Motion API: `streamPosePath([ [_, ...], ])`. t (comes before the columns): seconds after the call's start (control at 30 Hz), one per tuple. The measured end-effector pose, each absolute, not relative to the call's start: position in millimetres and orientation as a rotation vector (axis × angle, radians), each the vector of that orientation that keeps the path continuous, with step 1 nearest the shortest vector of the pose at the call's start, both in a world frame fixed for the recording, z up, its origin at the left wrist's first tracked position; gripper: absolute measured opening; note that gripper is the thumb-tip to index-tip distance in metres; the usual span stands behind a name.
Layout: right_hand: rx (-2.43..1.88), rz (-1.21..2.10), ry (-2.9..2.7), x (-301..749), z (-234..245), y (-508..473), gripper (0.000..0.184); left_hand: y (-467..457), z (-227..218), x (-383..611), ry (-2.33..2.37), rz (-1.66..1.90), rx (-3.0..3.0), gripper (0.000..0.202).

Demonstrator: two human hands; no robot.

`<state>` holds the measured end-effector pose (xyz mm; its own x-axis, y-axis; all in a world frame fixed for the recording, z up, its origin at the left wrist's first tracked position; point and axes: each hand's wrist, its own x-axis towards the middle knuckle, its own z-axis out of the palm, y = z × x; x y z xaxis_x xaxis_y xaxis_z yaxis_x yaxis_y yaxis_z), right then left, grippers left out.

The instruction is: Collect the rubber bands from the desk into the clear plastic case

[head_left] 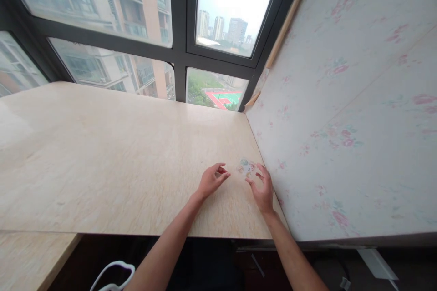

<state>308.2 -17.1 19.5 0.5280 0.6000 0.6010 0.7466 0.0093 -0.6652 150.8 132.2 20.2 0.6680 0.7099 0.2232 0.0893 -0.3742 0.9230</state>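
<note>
My left hand (212, 179) rests over the pale wooden tabletop (112, 159) with its fingers curled, thumb and fingertips close together; I see nothing between them. My right hand (262, 187) hovers a little to the right, fingers bent and apart, empty. Between the two hands and slightly beyond them lies a small flat item with faint coloured flower shapes (246, 167), possibly a sticker or transparent sheet; neither hand clearly touches it.
A floral-papered wall panel (344, 113) rises along the table's right edge. Dark-framed windows (179, 32) stand behind the table. A second wooden surface (30, 259) lies lower left, with a white curved object (114, 275) beside my left forearm.
</note>
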Motion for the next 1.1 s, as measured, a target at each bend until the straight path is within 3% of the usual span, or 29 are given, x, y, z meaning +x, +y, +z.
streamPosePath([
  [0.3, -1.741, -0.092, -1.105, 309, 20, -16, 0.059, 133, 18, 151, 0.653, 0.760, 1.874, 0.023],
  [0.97, -1.976, 0.095, -0.994, 327, 1, -14, 0.065, 134, 14, 152, 0.666, 0.761, 1.828, 0.019],
  [1.1, -1.964, -0.019, -0.985, 332, -7, -13, 0.058, 133, 18, 151, 0.674, 0.753, 1.850, 0.016],
])
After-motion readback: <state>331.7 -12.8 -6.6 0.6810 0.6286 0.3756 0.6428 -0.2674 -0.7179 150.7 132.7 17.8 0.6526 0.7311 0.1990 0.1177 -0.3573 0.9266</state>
